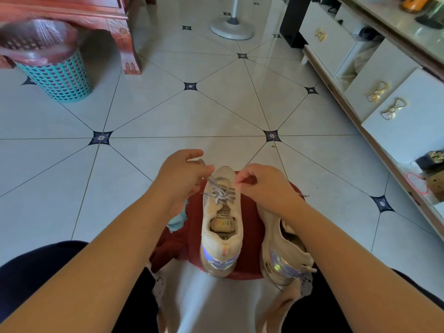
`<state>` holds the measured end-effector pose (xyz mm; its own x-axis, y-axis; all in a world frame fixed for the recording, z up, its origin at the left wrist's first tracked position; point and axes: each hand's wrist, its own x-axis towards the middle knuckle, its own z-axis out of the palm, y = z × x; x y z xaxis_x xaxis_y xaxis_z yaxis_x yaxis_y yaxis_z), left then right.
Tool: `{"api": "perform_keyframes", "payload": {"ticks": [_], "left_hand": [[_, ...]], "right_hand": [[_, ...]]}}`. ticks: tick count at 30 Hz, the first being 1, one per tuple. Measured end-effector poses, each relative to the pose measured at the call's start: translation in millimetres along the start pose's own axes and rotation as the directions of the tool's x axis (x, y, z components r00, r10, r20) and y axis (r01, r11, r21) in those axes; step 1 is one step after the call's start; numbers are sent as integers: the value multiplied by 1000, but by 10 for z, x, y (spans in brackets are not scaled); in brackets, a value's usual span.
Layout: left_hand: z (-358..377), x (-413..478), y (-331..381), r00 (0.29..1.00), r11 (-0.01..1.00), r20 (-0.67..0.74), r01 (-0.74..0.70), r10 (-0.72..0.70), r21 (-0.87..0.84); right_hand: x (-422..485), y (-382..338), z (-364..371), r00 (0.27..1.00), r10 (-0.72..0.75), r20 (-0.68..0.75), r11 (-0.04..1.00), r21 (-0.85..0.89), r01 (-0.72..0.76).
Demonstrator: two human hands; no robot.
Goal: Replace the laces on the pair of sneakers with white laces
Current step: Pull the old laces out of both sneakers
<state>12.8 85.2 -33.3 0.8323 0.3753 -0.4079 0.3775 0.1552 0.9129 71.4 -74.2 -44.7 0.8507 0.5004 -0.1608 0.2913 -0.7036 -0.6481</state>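
- The step in hand, as I judge it, is to take the old grey lace (222, 194) out of the first sneaker (222, 227); no white lace can be seen anywhere
- The left hand (179, 179) has a narrow grip: thumb and forefinger pinch one end of the grey lace and hold it up and to the left, above the toe
- The right hand (264, 186) is at the right edge of the same shoe with its fingers curled close together; I cannot tell if this grip holds the other lace end or only the shoe
- To do it well, loosen the knot in the middle first, then draw the lace out row by row, starting from the top eyelets, not with one strong pull
- The other hand should keep the shoe steady, because it stands free and may tip
- The first sneaker stands upright on a red stool (249, 227), heel toward the person; the second sneaker (283, 251) leans just beside it on the right, partly under the right forearm
- A dark red cloth (168, 248) hangs at the left side of the stool
- The stool stands on a pale tiled floor (168, 111) with dark diamond marks
- In the room there are a turquoise basket (60, 78) with a plastic bag, red wooden furniture (115, 20), a white fan base (231, 27) and a white cabinet (396, 116) with golden bow handles
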Motion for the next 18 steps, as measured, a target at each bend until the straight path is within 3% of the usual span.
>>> {"api": "perform_keyframes", "payload": {"ticks": [2,3,4,6,8,12,15,18], "left_hand": [[59,-44,13,983,903,-21,-161,184,398],[88,-64,28,969,872,-15,-215,246,439],[108,-82,44,964,887,-2,-243,264,392],[124,-125,85,977,970,33,-214,212,113],[117,-167,129,987,978,61,-135,146,-159],[65,-170,254,984,795,97,-60,148,-603],[19,-148,329,978,671,84,-67,191,-739],[-6,-118,334,982,698,54,-90,182,-710]], "right_hand": [[-43,-10,14,998,-20,52,1000,23,19],[-64,-20,33,997,-32,68,999,2,32],[-82,-33,58,996,-47,77,998,-28,49],[-110,-53,104,992,-86,92,992,-82,93],[-121,-55,123,990,-113,85,986,-111,122],[-126,-55,116,992,-119,47,988,-91,123],[-135,-75,150,984,-140,109,979,-137,154],[-121,-104,153,988,-124,87,971,-196,139]]}}
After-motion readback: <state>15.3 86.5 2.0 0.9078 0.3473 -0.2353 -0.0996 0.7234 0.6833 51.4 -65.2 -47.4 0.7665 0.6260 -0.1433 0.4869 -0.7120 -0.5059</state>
